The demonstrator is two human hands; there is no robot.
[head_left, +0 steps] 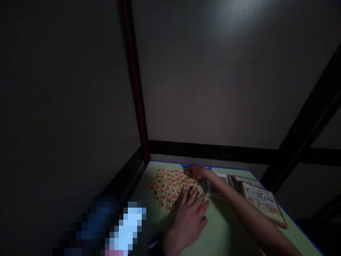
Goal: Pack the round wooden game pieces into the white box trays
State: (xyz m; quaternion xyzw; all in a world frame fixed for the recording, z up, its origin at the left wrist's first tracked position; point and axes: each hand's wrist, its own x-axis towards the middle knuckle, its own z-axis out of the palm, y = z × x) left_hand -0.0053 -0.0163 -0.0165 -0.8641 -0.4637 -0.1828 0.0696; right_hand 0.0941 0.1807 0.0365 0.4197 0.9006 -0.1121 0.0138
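A spread of round Chinese chess pieces (169,185), pale with red or black characters, lies in one layer on the green table (213,220). My left hand (190,213) is palm down at its near right edge, fingers apart, fingertips over the nearest pieces. A dark band circles that wrist. At the back right edge of the pieces, my right hand (195,171) reaches across with loosely bent fingers at the outermost ones. Its fingertips are small and dim, and no piece shows lifted in it. My right forearm partly covers a shallow open box (213,193) beside the pieces.
To the right lie flat picture-covered boards or lids (262,201) with brown edges, overlapping. The table has a blue rim and stands against a dark wall panel (207,89), with a reddish post (135,81) at the corner. A pixelated patch covers the lower left.
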